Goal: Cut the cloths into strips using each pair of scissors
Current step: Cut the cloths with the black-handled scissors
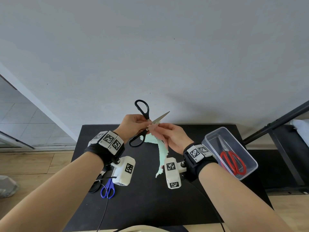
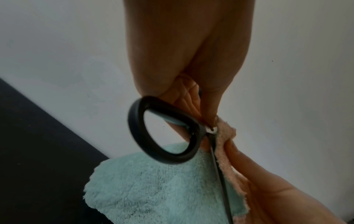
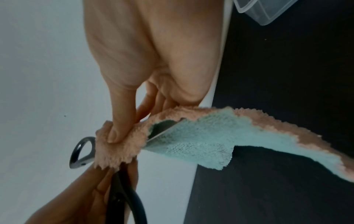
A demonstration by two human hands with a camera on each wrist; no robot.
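Note:
Black-handled scissors (image 1: 145,113) are held up above the black table, handles spread wide, one blade pointing up and right. My left hand (image 1: 133,123) grips them near the pivot; the left wrist view shows a handle loop (image 2: 138,136) below my fingers (image 2: 182,60). A fluffy cloth (image 1: 161,148), pink on one side and teal on the other, hangs from the pivot area toward the table. My right hand (image 1: 173,136) pinches the cloth's pink top edge against the scissors. In the right wrist view my thumb (image 3: 118,124) presses the cloth (image 3: 201,136), and a blade (image 3: 162,128) lies inside its fold.
A clear plastic box (image 1: 210,136) at the table's right holds red scissors (image 1: 233,163). Blue scissors (image 1: 108,190) lie at the table's (image 1: 150,206) left front, under my left wrist. A black metal frame (image 1: 275,124) stands to the right. A grey wall rises behind.

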